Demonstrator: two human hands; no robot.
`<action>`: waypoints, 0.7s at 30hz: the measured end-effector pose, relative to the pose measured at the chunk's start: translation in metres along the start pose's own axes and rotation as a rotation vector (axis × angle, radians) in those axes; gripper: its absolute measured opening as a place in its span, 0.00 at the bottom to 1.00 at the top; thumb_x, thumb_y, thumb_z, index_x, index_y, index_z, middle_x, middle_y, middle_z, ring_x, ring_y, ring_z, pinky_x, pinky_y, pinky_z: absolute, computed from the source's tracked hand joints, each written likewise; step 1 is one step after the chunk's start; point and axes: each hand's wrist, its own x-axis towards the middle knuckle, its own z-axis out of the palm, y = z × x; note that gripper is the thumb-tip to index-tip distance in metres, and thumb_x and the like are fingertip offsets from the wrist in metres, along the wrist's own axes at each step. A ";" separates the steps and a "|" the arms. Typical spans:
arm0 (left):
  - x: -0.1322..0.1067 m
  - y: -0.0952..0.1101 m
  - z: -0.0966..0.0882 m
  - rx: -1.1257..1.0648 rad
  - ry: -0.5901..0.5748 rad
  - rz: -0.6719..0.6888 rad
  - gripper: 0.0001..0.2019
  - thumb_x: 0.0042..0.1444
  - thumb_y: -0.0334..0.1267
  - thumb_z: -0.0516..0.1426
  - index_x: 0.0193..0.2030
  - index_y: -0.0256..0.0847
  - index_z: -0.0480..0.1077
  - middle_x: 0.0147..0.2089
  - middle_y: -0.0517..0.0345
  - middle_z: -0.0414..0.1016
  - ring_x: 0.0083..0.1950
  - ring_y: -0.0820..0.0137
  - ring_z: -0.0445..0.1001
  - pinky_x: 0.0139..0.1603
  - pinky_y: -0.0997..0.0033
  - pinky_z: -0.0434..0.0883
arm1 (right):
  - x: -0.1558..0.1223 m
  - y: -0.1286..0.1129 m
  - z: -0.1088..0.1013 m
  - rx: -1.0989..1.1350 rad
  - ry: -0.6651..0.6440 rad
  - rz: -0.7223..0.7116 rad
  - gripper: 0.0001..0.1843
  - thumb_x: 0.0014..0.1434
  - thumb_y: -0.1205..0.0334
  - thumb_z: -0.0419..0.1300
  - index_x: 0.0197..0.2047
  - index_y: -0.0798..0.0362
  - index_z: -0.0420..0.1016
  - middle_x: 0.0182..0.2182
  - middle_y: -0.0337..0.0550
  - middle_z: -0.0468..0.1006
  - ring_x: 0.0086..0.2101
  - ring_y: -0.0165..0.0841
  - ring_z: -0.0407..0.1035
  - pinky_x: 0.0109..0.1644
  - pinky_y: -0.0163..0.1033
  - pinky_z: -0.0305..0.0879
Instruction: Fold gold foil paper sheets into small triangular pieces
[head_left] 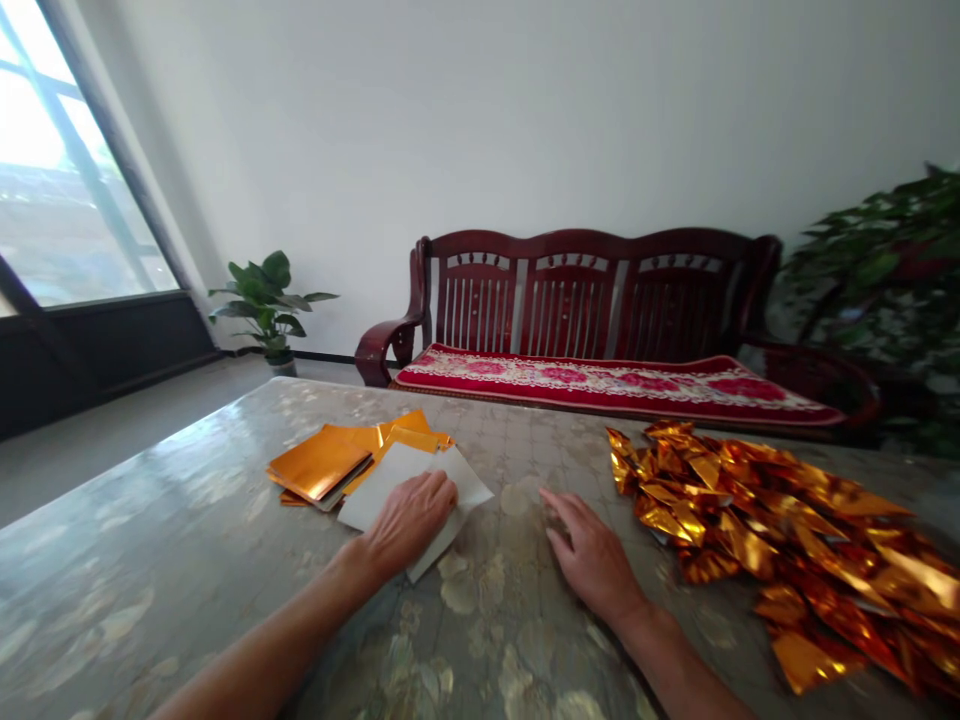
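My left hand point(412, 515) lies over a sheet of foil paper point(375, 492) with its white side up, its curled fingers closed at the sheet's right part. Part of the sheet is hidden under that hand. Beneath and behind it is a loose stack of shiny gold foil sheets point(321, 462), fanned out on the table. To the right, my right hand point(589, 545) hovers over or rests on the table with its fingers apart and nothing in them. A heap of folded gold foil pieces point(750, 510) lies farther right, apart from that hand.
The table point(187, 570) has a glossy floral cover. Behind its far edge stands a dark red wooden bench point(570, 300) with a red floral seat cover point(600, 380). A potted plant point(274, 300) is at the far left, and leafy greenery point(892, 270) at the right.
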 end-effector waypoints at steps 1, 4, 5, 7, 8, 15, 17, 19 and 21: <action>0.002 0.009 -0.001 -0.005 0.034 0.079 0.08 0.67 0.31 0.48 0.38 0.40 0.66 0.37 0.56 0.70 0.39 0.66 0.70 0.37 0.68 0.64 | 0.000 -0.001 -0.001 0.003 0.035 -0.024 0.34 0.54 0.74 0.52 0.64 0.46 0.62 0.54 0.45 0.73 0.53 0.38 0.69 0.56 0.45 0.69; 0.009 0.031 -0.004 -0.043 0.079 0.309 0.06 0.66 0.31 0.50 0.37 0.40 0.64 0.37 0.58 0.70 0.36 0.68 0.69 0.36 0.68 0.63 | -0.001 -0.007 -0.006 -0.031 0.087 -0.145 0.40 0.52 0.77 0.53 0.68 0.46 0.58 0.61 0.46 0.66 0.60 0.39 0.61 0.63 0.50 0.61; 0.012 0.037 -0.004 -0.048 0.082 0.369 0.05 0.66 0.31 0.51 0.38 0.40 0.64 0.37 0.58 0.70 0.37 0.68 0.68 0.36 0.67 0.63 | -0.001 -0.008 -0.008 -0.047 0.089 -0.195 0.39 0.52 0.78 0.52 0.67 0.45 0.60 0.62 0.46 0.64 0.61 0.39 0.59 0.64 0.50 0.60; 0.018 0.045 -0.004 -0.055 0.079 0.448 0.04 0.66 0.32 0.51 0.39 0.40 0.64 0.37 0.58 0.70 0.37 0.68 0.68 0.36 0.67 0.63 | 0.000 -0.011 -0.011 -0.071 0.092 -0.271 0.34 0.55 0.78 0.52 0.63 0.45 0.66 0.64 0.47 0.63 0.63 0.40 0.56 0.64 0.52 0.59; 0.021 0.047 -0.003 -0.062 0.072 0.474 0.03 0.66 0.32 0.51 0.40 0.40 0.64 0.37 0.57 0.70 0.37 0.68 0.68 0.37 0.67 0.62 | 0.000 -0.012 -0.012 -0.079 0.100 -0.291 0.30 0.57 0.78 0.52 0.59 0.45 0.70 0.63 0.47 0.64 0.63 0.40 0.56 0.63 0.52 0.59; 0.028 0.063 -0.002 -0.286 0.035 0.334 0.08 0.68 0.38 0.49 0.42 0.41 0.68 0.39 0.57 0.73 0.41 0.68 0.70 0.43 0.67 0.64 | 0.002 -0.010 -0.019 -0.165 0.077 -0.290 0.16 0.58 0.76 0.53 0.37 0.49 0.78 0.38 0.43 0.80 0.51 0.39 0.66 0.59 0.49 0.59; 0.025 0.071 -0.007 -0.378 0.084 0.211 0.11 0.65 0.46 0.53 0.47 0.42 0.68 0.45 0.56 0.74 0.47 0.65 0.70 0.49 0.65 0.64 | 0.001 -0.012 -0.021 -0.265 0.069 -0.258 0.13 0.60 0.74 0.53 0.36 0.49 0.77 0.34 0.44 0.78 0.46 0.39 0.66 0.59 0.49 0.57; 0.022 0.079 -0.011 -0.406 0.108 0.190 0.22 0.59 0.53 0.57 0.55 0.44 0.66 0.51 0.54 0.73 0.52 0.61 0.68 0.52 0.62 0.64 | 0.001 -0.017 -0.022 -0.369 0.040 -0.242 0.11 0.62 0.71 0.54 0.34 0.50 0.76 0.32 0.45 0.76 0.42 0.39 0.65 0.58 0.48 0.58; 0.020 0.084 -0.009 -0.385 0.106 0.157 0.18 0.60 0.48 0.58 0.55 0.46 0.67 0.50 0.55 0.73 0.52 0.61 0.68 0.52 0.62 0.64 | 0.000 -0.022 -0.021 -0.432 0.001 -0.243 0.11 0.63 0.69 0.54 0.33 0.50 0.75 0.31 0.46 0.74 0.41 0.40 0.63 0.55 0.48 0.58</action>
